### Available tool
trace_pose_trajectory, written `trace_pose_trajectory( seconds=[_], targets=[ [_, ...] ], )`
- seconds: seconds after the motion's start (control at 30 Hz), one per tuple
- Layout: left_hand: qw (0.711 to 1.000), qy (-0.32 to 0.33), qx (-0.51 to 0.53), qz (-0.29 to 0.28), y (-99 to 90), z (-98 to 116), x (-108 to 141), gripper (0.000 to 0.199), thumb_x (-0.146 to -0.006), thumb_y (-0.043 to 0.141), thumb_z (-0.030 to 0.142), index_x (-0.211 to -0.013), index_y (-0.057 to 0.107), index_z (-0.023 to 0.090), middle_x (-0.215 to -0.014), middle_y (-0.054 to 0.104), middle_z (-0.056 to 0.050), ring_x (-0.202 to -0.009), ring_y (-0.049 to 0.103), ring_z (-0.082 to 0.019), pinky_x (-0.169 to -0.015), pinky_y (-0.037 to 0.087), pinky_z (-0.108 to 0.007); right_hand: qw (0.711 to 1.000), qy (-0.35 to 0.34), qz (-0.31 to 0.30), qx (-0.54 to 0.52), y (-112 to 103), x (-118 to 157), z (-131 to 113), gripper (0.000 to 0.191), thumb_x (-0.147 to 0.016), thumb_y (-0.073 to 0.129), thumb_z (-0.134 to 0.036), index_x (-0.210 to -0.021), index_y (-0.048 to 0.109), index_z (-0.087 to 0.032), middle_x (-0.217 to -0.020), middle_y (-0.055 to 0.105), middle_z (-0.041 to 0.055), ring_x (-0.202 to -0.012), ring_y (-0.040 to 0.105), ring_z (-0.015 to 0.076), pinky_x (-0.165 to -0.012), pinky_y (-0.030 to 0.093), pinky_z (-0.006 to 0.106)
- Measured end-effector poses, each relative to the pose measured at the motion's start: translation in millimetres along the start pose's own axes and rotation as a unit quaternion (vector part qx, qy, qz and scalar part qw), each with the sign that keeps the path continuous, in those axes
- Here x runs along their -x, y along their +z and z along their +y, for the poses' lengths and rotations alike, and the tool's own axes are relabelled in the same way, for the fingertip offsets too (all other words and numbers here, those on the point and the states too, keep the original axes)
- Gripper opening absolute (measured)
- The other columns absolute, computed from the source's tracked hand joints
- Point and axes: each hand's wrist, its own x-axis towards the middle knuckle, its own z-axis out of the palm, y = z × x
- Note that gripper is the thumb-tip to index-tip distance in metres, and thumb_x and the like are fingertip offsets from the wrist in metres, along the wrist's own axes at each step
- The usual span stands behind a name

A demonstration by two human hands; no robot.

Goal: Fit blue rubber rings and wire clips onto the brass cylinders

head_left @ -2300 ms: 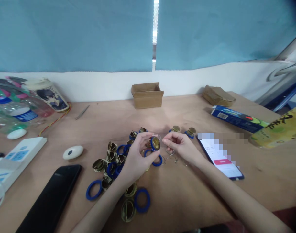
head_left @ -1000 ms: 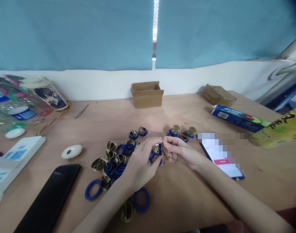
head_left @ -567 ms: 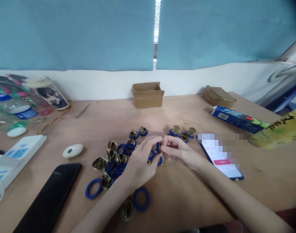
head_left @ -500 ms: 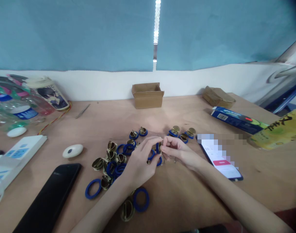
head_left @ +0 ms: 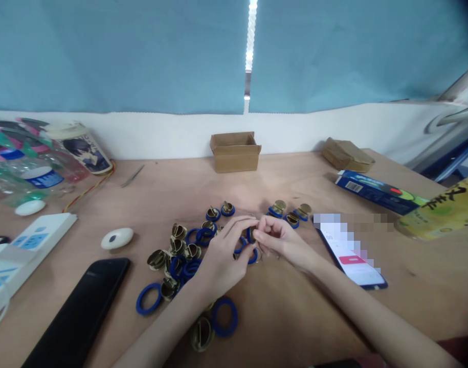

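Note:
My left hand is curled, its fingers and thumb on a small brass piece with a blue ring. Facing it, my right hand pinches at the same piece's right side; its fingertips partly hide what they touch. Blue rings and brass round parts lie loosely to the left of and under my left hand. Beyond my right hand, several brass parts sit in blue rings. Nearer the front edge, a brass part rests beside a blue ring.
An open cardboard box stands at the back. A black phone, a white oval object and a power strip are on the left. A lit phone, a blue box and a yellow packet lie right.
The whole view has shifted slightly, so things appear a little further right and lower. Both hands keep nearly the same pose around the brass piece.

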Motion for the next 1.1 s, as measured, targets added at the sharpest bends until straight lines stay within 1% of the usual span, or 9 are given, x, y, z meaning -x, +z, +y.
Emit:
trace_pose_trajectory(
  seconds=[0.13,0.27,0.33,0.43,0.57,0.7,0.93,1.1],
  targets=[
    [0.995,-0.074,0.059,-0.024,-0.6,2,1,0.043,-0.087,0.060,0.013,-0.128,0.052,0.023,-0.126,0.064,-0.009,-0.114,0.064,-0.024,-0.099,0.051,-0.040,0.999,-0.023,0.008,0.024,0,2,-6,0.031,-0.091,0.064,-0.046,-0.077,0.052,-0.020,-0.048,0.045,-0.0102,-0.039,0.035,0.0054,-0.042,0.026,0.020],
    [0.978,-0.112,0.172,-0.043,1.3,-1,3,0.043,-0.092,0.057,0.020,-0.133,0.045,0.021,-0.134,0.059,-0.013,-0.122,0.060,-0.025,-0.103,0.049,-0.040,0.999,-0.018,0.020,0.045,1,3,-9,0.029,-0.092,0.062,-0.046,-0.081,0.055,-0.020,-0.043,0.040,-0.0120,-0.035,0.029,0.0050,-0.039,0.022,0.020],
    [0.966,-0.129,0.216,-0.048,1.9,-3,3,0.036,-0.095,0.054,0.023,-0.129,0.046,0.020,-0.130,0.061,-0.013,-0.119,0.062,-0.025,-0.099,0.050,-0.038,0.999,-0.016,0.025,0.042,2,2,-9,0.030,-0.092,0.062,-0.046,-0.081,0.055,-0.019,-0.043,0.040,-0.0121,-0.035,0.029,0.0046,-0.038,0.020,0.020],
    [0.955,-0.152,0.251,-0.052,1.9,-5,2,0.028,-0.096,0.053,0.028,-0.122,0.048,0.019,-0.120,0.066,-0.013,-0.108,0.066,-0.024,-0.088,0.053,-0.035,0.999,-0.017,0.034,0.032,3,1,-8,0.031,-0.093,0.061,-0.047,-0.079,0.054,-0.019,-0.042,0.039,-0.0123,-0.035,0.027,0.0042,-0.037,0.019,0.020],
    [0.952,-0.149,0.265,-0.046,2.3,-7,2,0.025,-0.096,0.053,0.028,-0.119,0.048,0.018,-0.118,0.065,-0.013,-0.107,0.065,-0.023,-0.088,0.051,-0.033,0.999,-0.019,0.038,0.021,3,0,-8,0.032,-0.092,0.062,-0.046,-0.078,0.054,-0.019,-0.044,0.037,-0.0124,-0.036,0.026,0.0039,-0.038,0.018,0.019],
    [0.950,-0.151,0.269,-0.053,3.3,-8,2,0.025,-0.096,0.054,0.028,-0.119,0.047,0.019,-0.115,0.064,-0.011,-0.104,0.064,-0.021,-0.088,0.050,-0.033,0.999,-0.025,0.032,0.030,1,0,-8,0.029,-0.093,0.062,-0.044,-0.079,0.055,-0.018,-0.047,0.037,-0.0116,-0.039,0.027,0.0045,-0.039,0.019,0.020],
    [0.948,-0.166,0.263,-0.068,2.8,-9,2,0.026,-0.096,0.054,0.030,-0.119,0.047,0.020,-0.097,0.063,-0.006,-0.088,0.062,-0.018,-0.084,0.051,-0.033,0.998,-0.028,0.032,0.052,0,2,-6,0.029,-0.093,0.062,-0.043,-0.078,0.054,-0.019,-0.052,0.037,-0.0102,-0.044,0.029,0.0055,-0.041,0.020,0.021],
    [0.949,-0.173,0.251,-0.076,3.3,-7,3,0.026,-0.096,0.053,0.029,-0.119,0.046,0.020,-0.092,0.063,-0.004,-0.085,0.061,-0.017,-0.082,0.050,-0.032,0.998,-0.018,0.023,0.061,2,4,-9,0.033,-0.092,0.062,-0.045,-0.075,0.052,-0.019,-0.051,0.038,-0.0098,-0.045,0.030,0.0061,-0.043,0.022,0.021]
  ],
)
